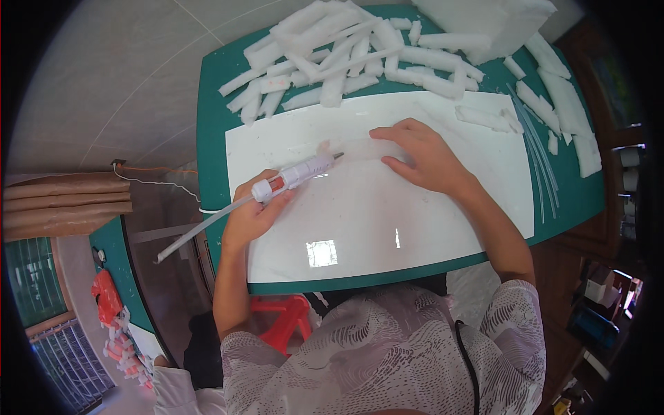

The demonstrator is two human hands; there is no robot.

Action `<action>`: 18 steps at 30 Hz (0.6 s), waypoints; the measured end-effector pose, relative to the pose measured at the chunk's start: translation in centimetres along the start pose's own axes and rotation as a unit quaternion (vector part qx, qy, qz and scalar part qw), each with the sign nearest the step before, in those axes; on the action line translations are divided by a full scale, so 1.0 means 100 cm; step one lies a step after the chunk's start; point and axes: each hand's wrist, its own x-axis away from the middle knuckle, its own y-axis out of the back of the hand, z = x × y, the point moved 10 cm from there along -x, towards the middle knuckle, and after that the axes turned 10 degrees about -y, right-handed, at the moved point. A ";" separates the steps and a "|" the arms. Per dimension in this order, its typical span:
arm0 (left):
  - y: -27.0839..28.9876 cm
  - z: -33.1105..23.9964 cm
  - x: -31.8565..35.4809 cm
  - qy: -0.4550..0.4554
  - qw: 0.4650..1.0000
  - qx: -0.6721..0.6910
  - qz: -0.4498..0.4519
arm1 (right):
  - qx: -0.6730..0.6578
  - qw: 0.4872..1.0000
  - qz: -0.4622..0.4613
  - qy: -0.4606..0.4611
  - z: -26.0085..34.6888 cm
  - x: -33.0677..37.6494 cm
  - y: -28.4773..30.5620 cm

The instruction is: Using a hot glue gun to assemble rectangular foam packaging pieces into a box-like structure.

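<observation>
Soft light brightens the white board (443,221), where a square, window-shaped glare burns out at six o'clock, just below centre. The brown woodwork (553,304) at four o'clock lies dim. Black fisheye corners surround everything; the green table (213,131) bows.

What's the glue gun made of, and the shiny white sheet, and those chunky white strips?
Glue gun: probably mostly hard plastic, smooth and moulded-looking. White sheet: glossy, with sharp bright reflections; plastic or coated board, hard to tell. White strips: likely foam, matte with ragged edges.
</observation>
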 end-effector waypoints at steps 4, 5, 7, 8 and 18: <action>-0.005 0.006 0.003 0.002 1.000 0.013 -0.003 | 0.022 1.000 -0.010 0.010 -0.001 0.001 -0.003; -0.004 0.005 0.004 -0.011 1.000 0.016 -0.017 | 0.020 1.000 -0.008 0.009 -0.001 0.001 -0.003; -0.003 0.007 0.006 -0.004 0.999 0.024 -0.023 | 0.009 1.000 0.025 -0.015 -0.004 -0.001 -0.006; -0.003 0.009 0.006 0.001 0.999 0.032 -0.030 | 0.008 0.999 0.026 -0.016 -0.004 -0.001 -0.006; -0.006 0.012 0.007 0.015 0.998 0.037 -0.041 | 0.006 1.000 0.015 0.004 -0.001 0.001 -0.005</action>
